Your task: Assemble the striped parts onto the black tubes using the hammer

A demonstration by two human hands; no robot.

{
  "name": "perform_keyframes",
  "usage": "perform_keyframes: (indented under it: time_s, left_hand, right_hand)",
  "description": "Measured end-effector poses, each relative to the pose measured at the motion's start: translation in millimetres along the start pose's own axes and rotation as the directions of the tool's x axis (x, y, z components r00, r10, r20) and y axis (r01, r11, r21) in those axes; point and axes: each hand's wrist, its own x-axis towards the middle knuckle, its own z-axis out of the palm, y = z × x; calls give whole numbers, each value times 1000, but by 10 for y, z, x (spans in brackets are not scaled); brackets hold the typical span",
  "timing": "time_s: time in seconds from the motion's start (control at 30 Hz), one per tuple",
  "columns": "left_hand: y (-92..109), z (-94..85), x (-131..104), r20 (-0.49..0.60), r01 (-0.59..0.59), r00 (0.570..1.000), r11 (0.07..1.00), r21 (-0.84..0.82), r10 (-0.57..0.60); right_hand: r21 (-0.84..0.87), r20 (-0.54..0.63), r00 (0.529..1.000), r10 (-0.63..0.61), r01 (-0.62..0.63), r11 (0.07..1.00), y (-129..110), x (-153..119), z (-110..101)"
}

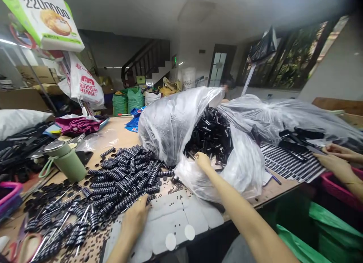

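My right hand [203, 161] reaches into the mouth of a large clear plastic bag [167, 123] holding many small black parts [212, 129]. Its fingers are bent at the lower edge of the opening; what they hold is too small to name. My left hand [137, 214] is closed at the near edge of a pile of black-and-white patterned rollers [127, 176], and its fingertips are partly hidden, with a patterned roller against them. Below and between the hands lies a pale grey mat [161, 225] with small dark bits and two white discs [170, 242] on it.
A green flask [66, 163] stands left of the pile. Scissors [22, 242] and metal rods lie at the lower left. Another person's hands [334, 161] work at the right, beside a houndstooth sheet [289, 163] and a pink basket [331, 185]. Bags hang at upper left.
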Motion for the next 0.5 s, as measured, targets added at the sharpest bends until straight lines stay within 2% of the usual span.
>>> perform_keyframes:
  time_s: [0.07, 0.17, 0.3, 0.4, 0.5]
  left_hand:
    - [0, -12, 17, -67, 41, 997, 995, -92, -47]
    - [107, -62, -33, -138, 85, 983, 961, -262, -125]
    - [238, -196, -195, -124, 86, 981, 905, -417, -151]
    - [184, -326, -318, -108, 107, 977, 867, -486, -182]
    - [113, -480, -388, -102, 165, 960, 822, -545, -260]
  right_hand:
    - [-4, -9, 1000, -1, 1, 1000, 45, -40, -32]
    - [-10, -17, 1000, -22, 22, 1000, -21, -83, -72]
    - [25, -14, 998, -65, 66, 998, -226, -135, -184]
    - [75, -37, 992, -122, 125, 989, -280, -203, -371]
    - [127, -36, 972, -232, 235, 964, -239, -322, -619]
